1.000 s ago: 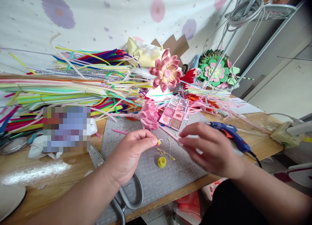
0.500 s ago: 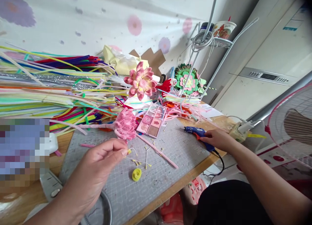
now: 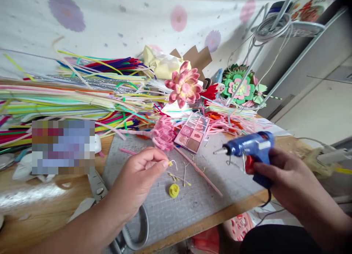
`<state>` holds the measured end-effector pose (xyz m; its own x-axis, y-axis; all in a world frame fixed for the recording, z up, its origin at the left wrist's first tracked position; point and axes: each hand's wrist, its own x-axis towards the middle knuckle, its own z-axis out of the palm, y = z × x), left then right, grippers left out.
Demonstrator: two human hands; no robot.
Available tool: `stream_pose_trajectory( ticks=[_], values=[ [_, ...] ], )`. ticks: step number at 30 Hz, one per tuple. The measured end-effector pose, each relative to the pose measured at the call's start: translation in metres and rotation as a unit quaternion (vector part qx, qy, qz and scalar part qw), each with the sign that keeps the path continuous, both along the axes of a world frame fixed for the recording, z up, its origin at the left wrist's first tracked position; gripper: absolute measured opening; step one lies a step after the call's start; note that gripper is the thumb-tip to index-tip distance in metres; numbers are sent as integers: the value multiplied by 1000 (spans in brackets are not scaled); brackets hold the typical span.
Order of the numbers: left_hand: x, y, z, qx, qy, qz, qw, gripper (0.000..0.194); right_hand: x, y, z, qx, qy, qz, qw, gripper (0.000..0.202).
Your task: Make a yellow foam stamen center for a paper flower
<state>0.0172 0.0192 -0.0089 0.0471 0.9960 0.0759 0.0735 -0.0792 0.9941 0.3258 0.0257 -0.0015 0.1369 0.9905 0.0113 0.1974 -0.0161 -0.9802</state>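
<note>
My left hand (image 3: 144, 175) is closed in a pinch over the cutting mat, holding a thin white flower stamen (image 3: 172, 162) with a yellow tip. My right hand (image 3: 287, 173) grips a blue hot glue gun (image 3: 250, 147), raised above the mat's right side. Its nozzle points left, and the red trigger shows by my fingers. Several loose stamens (image 3: 183, 175) lie just beyond a yellow coil (image 3: 174, 191). Behind my left hand lies a pink pipe-cleaner flower (image 3: 162, 133) with a long stem.
An eyeshadow palette (image 3: 192, 133) and a pink pipe cleaner (image 3: 202, 173) rest on the grey cutting mat (image 3: 198, 210). Bundles of pipe cleaners (image 3: 63, 100) fill the back left. A pink lotus flower (image 3: 184, 86) stands behind. Large scissors (image 3: 137, 228) lie by my left forearm.
My right hand has lifted the glue gun off the mat and brought it nearer, its nozzle still pointing left. My left hand keeps its pinch. The view has shifted left.
</note>
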Motion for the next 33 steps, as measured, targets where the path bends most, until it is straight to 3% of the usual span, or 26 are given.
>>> stream_pose_trajectory(
  ticks=[4, 10, 20, 33],
  values=[
    [-2, -1, 0, 30, 42, -5, 999, 11, -41, -19, -2, 23, -84, 101, 991, 28],
    [-3, 0, -2, 66, 89, -9, 994, 13, -67, -25, 14, 125, -239, 234, 934, 8],
    [-4, -1, -5, 112, 111, -13, 987, 12, -73, -27, 14, 162, -333, 291, 882, 5],
    [-3, -1, -1, 63, 93, -29, 993, 14, -72, -27, 11, 176, -341, 294, 875, 6]
  ],
)
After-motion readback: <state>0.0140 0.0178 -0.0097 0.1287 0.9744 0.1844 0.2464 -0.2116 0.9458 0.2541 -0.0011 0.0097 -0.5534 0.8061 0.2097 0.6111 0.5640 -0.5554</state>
